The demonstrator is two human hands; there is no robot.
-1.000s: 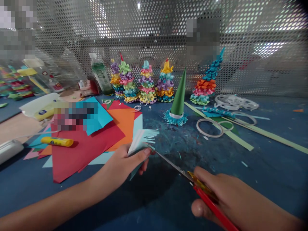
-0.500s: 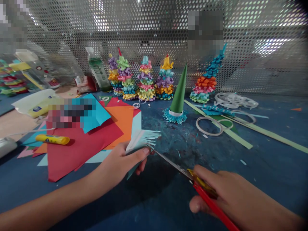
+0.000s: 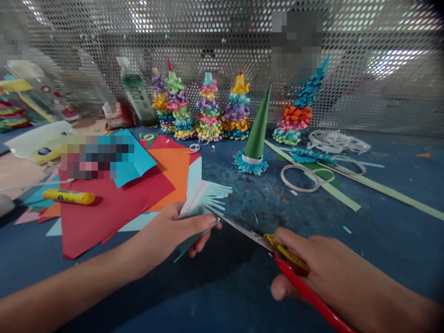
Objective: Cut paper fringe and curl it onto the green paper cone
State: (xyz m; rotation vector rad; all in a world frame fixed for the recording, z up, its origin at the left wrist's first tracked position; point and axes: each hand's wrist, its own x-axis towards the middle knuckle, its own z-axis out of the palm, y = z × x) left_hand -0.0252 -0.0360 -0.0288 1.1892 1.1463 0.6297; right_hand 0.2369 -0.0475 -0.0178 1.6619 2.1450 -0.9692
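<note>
Between the thumb and fingers of my left hand [image 3: 187, 229] is a pale blue paper strip [image 3: 197, 196], its far edge slit into a fringe that fans out to the right. My right hand [image 3: 312, 263] grips the scissors [image 3: 294, 277], which have red and yellow handles. Their blades reach left to the strip, with the tips at the paper just above my left thumb. Behind my hands a green paper cone [image 3: 258, 129] stands upright, with a curly blue fringe [image 3: 251, 164] around its base.
Coloured paper sheets [image 3: 114, 208] and a yellow glue stick [image 3: 68, 196] lie at left. Several fringed paper cones [image 3: 209, 108] and a green bottle [image 3: 137, 95] stand along the perforated metal panel [image 3: 215, 37]. Tape rings [image 3: 300, 179] and pale green strips [image 3: 342, 196] lie at right.
The scissors' tips have moved slightly left, further into the pale blue paper strip, and the slits beside them show more. The whole view has shifted a little.
</note>
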